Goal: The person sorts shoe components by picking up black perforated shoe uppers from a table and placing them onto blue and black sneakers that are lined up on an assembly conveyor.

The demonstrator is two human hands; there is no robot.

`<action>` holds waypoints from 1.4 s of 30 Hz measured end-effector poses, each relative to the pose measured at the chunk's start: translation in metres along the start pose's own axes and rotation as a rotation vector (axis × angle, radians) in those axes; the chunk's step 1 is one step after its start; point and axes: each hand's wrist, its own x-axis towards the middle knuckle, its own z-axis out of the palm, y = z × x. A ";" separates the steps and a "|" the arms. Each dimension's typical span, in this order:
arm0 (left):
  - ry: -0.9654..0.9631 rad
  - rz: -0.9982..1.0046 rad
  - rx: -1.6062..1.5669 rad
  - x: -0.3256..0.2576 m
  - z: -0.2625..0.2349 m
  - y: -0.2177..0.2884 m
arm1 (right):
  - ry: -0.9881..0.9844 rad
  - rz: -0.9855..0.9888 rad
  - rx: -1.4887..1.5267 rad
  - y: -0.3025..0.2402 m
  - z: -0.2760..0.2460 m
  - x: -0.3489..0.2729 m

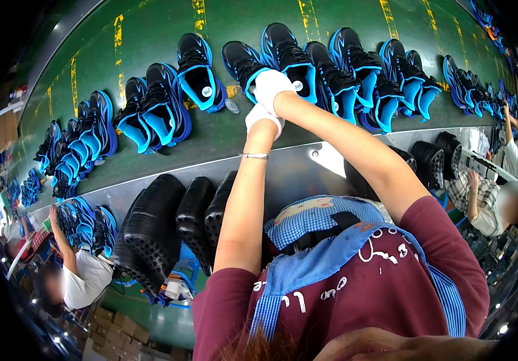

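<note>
Middle of the green table, and here's the black-and-blue shoe, toe pointing away from the person and a little left, long axis slanting back to the right. The right hand, white-gloved, is right over its heel end, hiding that part! The left hand, gloved too, sits just below, the two overlapping. Fingers? Out of sight, so whether either hand grips the shoe, I can't tell. Close on its right, a neighbouring shoe also points away, partly covered near the right wrist. Far left, bunched shoes overlap, tough to separate.
</note>
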 end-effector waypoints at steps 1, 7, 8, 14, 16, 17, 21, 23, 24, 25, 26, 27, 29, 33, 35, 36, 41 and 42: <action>0.050 -0.015 -0.027 -0.001 0.005 0.002 | 0.014 0.042 0.027 0.002 0.006 0.005; 0.056 -0.102 0.067 -0.006 0.000 0.018 | -0.037 -0.041 0.006 0.016 0.018 0.022; 0.074 -0.095 0.067 -0.008 -0.001 0.021 | -0.014 -0.042 0.013 0.018 0.018 0.022; 0.214 -0.219 0.138 -0.025 -0.049 0.040 | 0.140 -0.337 -0.054 0.033 -0.044 -0.043; 0.449 -0.083 0.373 -0.033 -0.057 0.026 | 0.094 -0.234 -0.172 0.039 -0.077 -0.089; 0.583 -0.028 0.449 -0.038 -0.061 0.032 | 0.022 -0.167 -0.235 0.050 -0.088 -0.108; 0.700 0.419 0.237 -0.045 -0.056 0.055 | -0.107 -0.014 -0.353 0.122 -0.069 -0.150; 0.428 0.552 0.074 -0.046 -0.035 0.073 | -0.040 -0.111 -0.319 0.161 -0.040 -0.160; 0.409 0.632 0.157 -0.032 -0.009 0.059 | -0.018 -0.114 -0.292 0.161 -0.040 -0.158; 0.499 0.620 0.191 -0.021 0.017 0.046 | -0.019 -0.133 -0.305 0.158 -0.046 -0.156; 0.577 0.623 0.219 -0.015 0.035 0.043 | -0.020 -0.133 -0.316 0.161 -0.056 -0.157; 0.490 0.587 0.244 -0.016 0.039 0.055 | 0.038 -0.150 -0.278 0.171 -0.059 -0.160; 0.386 0.570 0.246 -0.020 0.050 0.074 | 0.057 -0.114 -0.245 0.181 -0.073 -0.159; 0.188 0.545 0.196 -0.039 0.086 0.120 | 0.116 0.045 -0.286 0.220 -0.097 -0.156; 0.128 0.535 0.260 -0.047 0.104 0.137 | 0.169 0.116 -0.320 0.244 -0.099 -0.145; 0.080 0.531 0.287 -0.046 0.109 0.139 | 0.205 0.152 -0.314 0.252 -0.103 -0.145; 0.086 0.543 0.337 -0.027 0.118 0.129 | 0.405 0.083 -0.123 0.298 -0.126 -0.236; 0.134 0.562 0.350 -0.022 0.120 0.122 | 0.444 0.080 -0.057 0.311 -0.132 -0.264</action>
